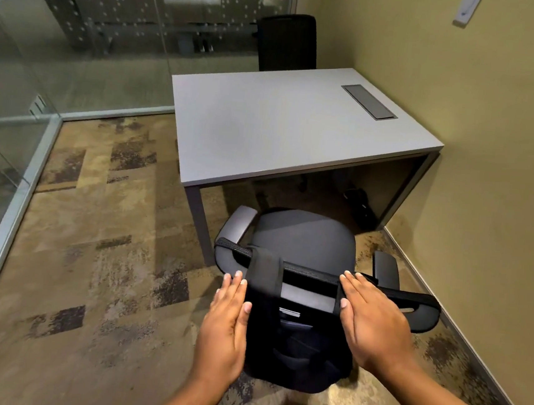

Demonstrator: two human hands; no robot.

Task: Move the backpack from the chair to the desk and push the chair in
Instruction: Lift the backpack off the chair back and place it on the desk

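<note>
Here both flat, unclenched hands, left hand (227, 316) and right hand (370, 316), flank the backpack (294, 342) hanging behind the chair (301, 235) backrest at six o'clock, seemingly to lift it onto the surface (286, 122) at twelve.

I see the black backpack (299, 329) hanging against the rear of the chair (301, 238), its strap looped over the top edge of the backrest. The chair is black with grey armrests, its seat facing the desk (283, 122) and standing just short of the near edge. The grey desk top is bare but for a flush cable hatch.
</note>
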